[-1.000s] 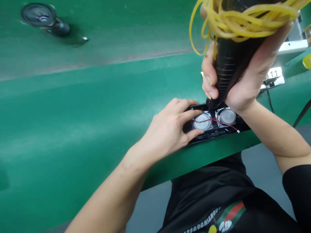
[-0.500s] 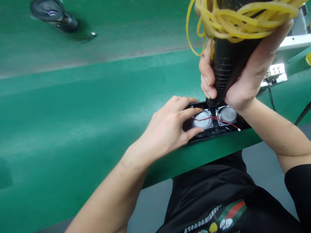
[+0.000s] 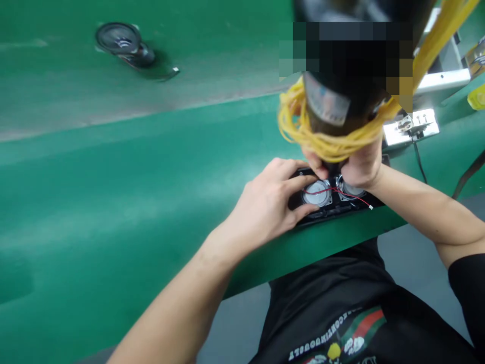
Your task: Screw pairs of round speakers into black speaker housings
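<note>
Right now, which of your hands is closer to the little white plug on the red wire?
Right: the right hand, around the black tool, is just beyond the white plug; the left hand is farther away, leftward, fingers on a round speaker.

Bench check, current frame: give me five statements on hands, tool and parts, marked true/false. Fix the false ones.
1. The left hand rests on the black housing. True.
2. The right hand is empty. False: it grips the black tool.
3. A red wire lies over the housing and ends in a white connector. True.
4. The yellow loops are wound around the left wrist. False: they hang around the black tool.
5. The loose speaker sits on the green bench, touched by neither hand. True.
</note>
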A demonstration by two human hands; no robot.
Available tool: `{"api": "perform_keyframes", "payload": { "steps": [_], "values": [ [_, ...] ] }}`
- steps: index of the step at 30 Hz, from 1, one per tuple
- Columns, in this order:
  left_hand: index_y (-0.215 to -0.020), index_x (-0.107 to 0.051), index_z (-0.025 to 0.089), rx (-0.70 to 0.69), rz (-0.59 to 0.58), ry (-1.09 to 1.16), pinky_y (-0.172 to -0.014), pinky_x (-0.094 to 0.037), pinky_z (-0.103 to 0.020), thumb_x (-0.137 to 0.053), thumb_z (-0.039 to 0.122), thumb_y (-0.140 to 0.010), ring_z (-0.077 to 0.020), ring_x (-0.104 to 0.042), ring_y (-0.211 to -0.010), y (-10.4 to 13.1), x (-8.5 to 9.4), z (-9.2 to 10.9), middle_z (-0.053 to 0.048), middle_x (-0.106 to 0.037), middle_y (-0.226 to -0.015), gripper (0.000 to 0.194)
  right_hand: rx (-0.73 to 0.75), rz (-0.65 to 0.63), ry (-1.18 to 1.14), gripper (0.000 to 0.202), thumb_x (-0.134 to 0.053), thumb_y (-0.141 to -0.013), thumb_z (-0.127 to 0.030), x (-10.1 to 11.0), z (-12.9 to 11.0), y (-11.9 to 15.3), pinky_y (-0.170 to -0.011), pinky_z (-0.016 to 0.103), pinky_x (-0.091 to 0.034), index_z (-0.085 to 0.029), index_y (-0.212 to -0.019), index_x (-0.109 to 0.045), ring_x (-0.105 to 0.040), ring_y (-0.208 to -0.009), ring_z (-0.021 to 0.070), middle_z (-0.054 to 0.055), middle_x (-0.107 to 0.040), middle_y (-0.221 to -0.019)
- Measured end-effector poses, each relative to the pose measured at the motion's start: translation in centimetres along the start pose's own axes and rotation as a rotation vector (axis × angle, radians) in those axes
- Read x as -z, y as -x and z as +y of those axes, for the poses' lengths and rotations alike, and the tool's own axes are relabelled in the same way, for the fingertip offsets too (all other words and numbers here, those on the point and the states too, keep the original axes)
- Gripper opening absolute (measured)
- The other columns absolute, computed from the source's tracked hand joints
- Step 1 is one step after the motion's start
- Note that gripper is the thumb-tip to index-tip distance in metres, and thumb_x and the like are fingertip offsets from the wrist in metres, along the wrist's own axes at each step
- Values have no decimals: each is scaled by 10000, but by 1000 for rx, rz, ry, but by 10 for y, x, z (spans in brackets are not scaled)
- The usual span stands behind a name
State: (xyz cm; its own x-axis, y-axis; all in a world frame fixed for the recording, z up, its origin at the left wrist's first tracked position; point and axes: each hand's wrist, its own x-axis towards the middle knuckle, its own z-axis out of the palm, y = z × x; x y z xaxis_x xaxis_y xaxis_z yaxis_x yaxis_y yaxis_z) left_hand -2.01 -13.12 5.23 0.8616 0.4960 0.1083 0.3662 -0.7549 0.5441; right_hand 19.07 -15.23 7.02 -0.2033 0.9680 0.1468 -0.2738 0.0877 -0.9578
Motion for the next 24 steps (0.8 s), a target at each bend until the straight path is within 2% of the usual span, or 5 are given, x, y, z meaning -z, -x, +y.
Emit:
{"api": "perform_keyframes", "payload": {
  "steps": [6, 11, 15, 18, 24],
  "values": [
    [-1343, -752, 194, -1, -21, -19, -1113, -590, -622, -773, 461, -998, -379, -635, -1303, 2, -2, 4, -150, -683, -1488, 437, -2, 185, -133, 833, -890, -531, -942, 6, -35, 7, -416, 275, -433, -268, -970, -675, -481, -450, 125, -63, -582, -657],
    [-1482, -675, 286, -1, -105, 150, -1238, -528, -603, -763, 585, -1000, -377, -545, -1527, 10, 28, -3, -136, -561, -1681, 574, 240, 253, -177, 592, -939, -753, -722, 14, -62, 17, -388, 264, -404, -345, -1170, -752, -461, -422, 117, -78, -625, -688],
    [-1412, -703, 324, 406, 222, 31, -1236, -543, -512, -698, 525, -1003, -302, -648, -1416, -16, 65, -73, -53, -690, -1530, 455, 305, 366, -231, 540, -1010, -714, -604, 25, -72, 23, -357, 247, -370, -353, -1135, -786, -455, -374, 106, -83, -622, -611],
    [-1570, -570, 233, 655, 443, -114, -1325, -397, -658, -663, 369, -987, -401, -451, -1585, -55, 86, -149, -156, -488, -1709, 606, 387, 414, -189, 532, -945, -724, -709, 34, -74, 24, -310, 240, -272, -318, -1048, -788, -341, -311, 76, -84, -566, -564],
    [-1575, -567, 230, 979, 559, -191, -1233, -476, -703, -779, 381, -1002, -425, -503, -1534, -111, 96, -242, -180, -482, -1697, 629, 325, 609, -141, 583, -747, -769, -838, 52, -65, 32, -314, 264, -198, -310, -1016, -763, -237, -328, 75, -83, -405, -601]
  ]
}}
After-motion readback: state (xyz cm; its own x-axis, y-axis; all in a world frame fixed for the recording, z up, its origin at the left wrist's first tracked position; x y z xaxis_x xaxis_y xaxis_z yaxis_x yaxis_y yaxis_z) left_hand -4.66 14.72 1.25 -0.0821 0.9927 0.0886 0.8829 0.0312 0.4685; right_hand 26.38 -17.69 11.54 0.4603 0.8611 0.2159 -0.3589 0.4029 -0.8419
